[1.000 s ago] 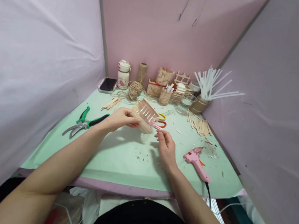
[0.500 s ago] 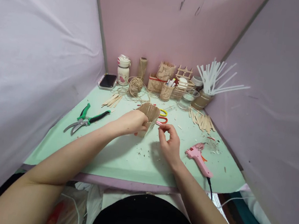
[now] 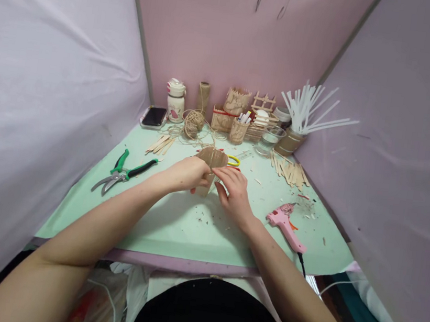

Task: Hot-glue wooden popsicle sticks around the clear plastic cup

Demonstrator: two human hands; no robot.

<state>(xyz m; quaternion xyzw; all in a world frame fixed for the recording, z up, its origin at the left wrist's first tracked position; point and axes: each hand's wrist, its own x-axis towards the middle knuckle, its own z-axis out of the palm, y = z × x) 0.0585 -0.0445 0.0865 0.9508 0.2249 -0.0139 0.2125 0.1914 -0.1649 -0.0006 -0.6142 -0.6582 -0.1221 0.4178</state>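
Note:
A small cup built of wooden craft sticks [image 3: 212, 159] is held just above the green table [image 3: 175, 219] at its middle. My left hand [image 3: 187, 173] is closed round the cup's left side. My right hand [image 3: 232, 189] comes in from the right, its fingers pinched against the cup's near wall. What lies between those fingertips is too small to make out. Right behind the cup lie scissors with yellow and red handles [image 3: 234, 161], partly hidden by my right hand.
Green-handled pruning shears [image 3: 124, 171] lie at the left, a pink glue gun [image 3: 286, 225] with its cord at the right. Loose craft sticks [image 3: 289, 172], a twine ball [image 3: 193, 124], a phone [image 3: 153, 116], a glass bowl [image 3: 270, 137] and white rods in a pot [image 3: 303, 117] line the back.
My left hand turned the stick cup from lying tilted to standing upright. My right hand moved up and left from the table until its fingers met the cup.

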